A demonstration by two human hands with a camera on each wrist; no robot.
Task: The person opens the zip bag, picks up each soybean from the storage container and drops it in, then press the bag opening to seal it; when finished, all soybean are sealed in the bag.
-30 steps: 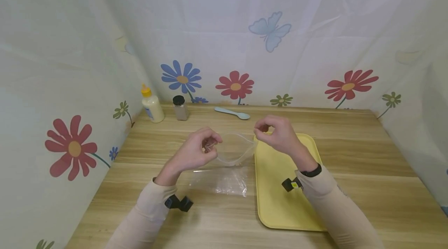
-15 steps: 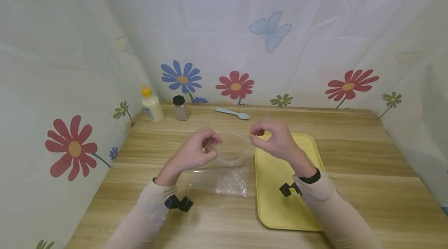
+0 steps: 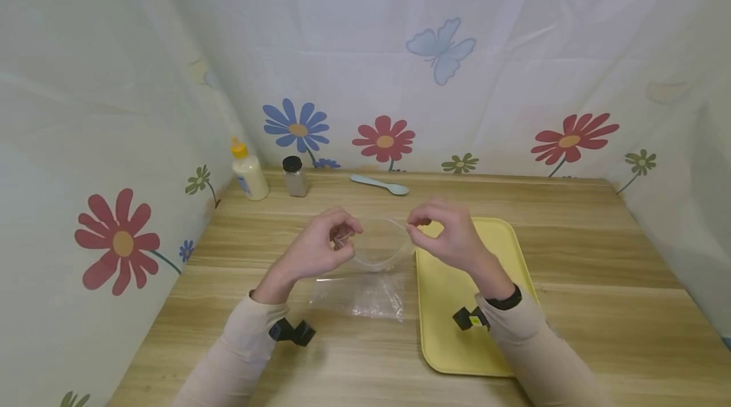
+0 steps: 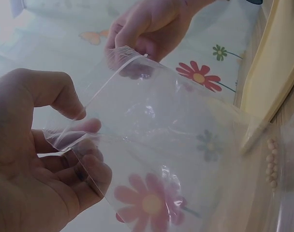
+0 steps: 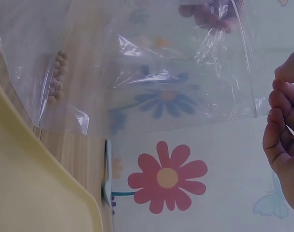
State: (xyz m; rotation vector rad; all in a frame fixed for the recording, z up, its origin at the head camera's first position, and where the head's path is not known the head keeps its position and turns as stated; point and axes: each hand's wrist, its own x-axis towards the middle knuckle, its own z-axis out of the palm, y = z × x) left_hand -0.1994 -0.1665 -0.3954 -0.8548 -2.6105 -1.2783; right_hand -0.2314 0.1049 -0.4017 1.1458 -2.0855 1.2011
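A clear zip bag [image 3: 374, 296] hangs between my two hands, its mouth spread into a rounded loop. My left hand [image 3: 320, 245] pinches the left end of the rim, with the other fingers curled behind the film. At the opposite end, my right hand [image 3: 448, 235] has thumb and forefinger brought together on the bag's edge. In the left wrist view, several small beige balls [image 4: 271, 164] lie in a row along the bottom of the bag. The same balls [image 5: 58, 77] show through the film in the right wrist view.
A yellow tray [image 3: 468, 343] lies under my right forearm. Along the back of the wooden table [image 3: 594, 254] stand a squeeze bottle [image 3: 250, 177] with a yellow cap and a black-lidded jar [image 3: 295, 181], beside a pale blue spoon [image 3: 377, 185]. A flowered curtain surrounds the table.
My right hand has shifted slightly left and down, and the bag's mouth has become shorter and rounder. My left hand has stayed in place.
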